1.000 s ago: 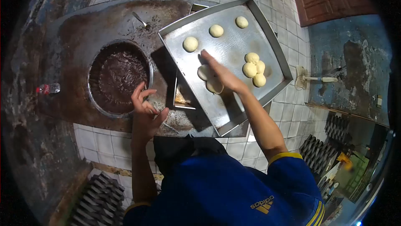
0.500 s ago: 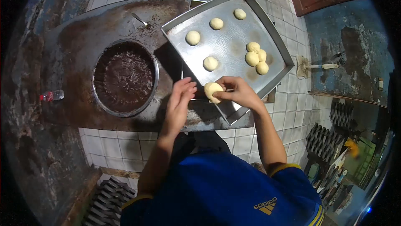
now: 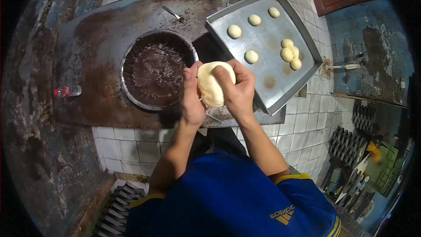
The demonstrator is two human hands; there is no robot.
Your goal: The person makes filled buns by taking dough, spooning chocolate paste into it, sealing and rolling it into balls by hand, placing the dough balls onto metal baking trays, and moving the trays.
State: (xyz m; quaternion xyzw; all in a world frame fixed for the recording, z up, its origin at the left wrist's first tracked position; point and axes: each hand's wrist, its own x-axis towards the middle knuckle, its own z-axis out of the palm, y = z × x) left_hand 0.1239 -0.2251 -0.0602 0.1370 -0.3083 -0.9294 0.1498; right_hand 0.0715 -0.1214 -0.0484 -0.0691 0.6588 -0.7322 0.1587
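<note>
A flattened round of pale dough (image 3: pixel 213 89) is held up between my two hands, in front of the tray's near left corner. My left hand (image 3: pixel 193 99) grips its left edge with the thumb upright. My right hand (image 3: pixel 240 91) holds the right side, its thumb pressing on the dough's face. Beyond it lies a metal baking tray (image 3: pixel 268 68) carrying separate dough balls (image 3: pixel 251 57) and a touching cluster of dough balls (image 3: pixel 287 54). To the left of my hands stands a round metal bowl (image 3: pixel 128 92) of dark brown filling (image 3: pixel 153 72).
A spatula-like tool (image 3: pixel 171 12) lies behind the bowl on the stained table (image 3: pixel 94 61). At the table's left end a small bottle with a red cap (image 3: pixel 68 91) lies on its side. A brush-like tool with a pale handle (image 3: pixel 346 67) is right of the tray.
The dough has gone from a small lump in my right hand to a wide flat round. My left hand has closed on it too. The view has shifted, so the tray and bowl appear farther right.
</note>
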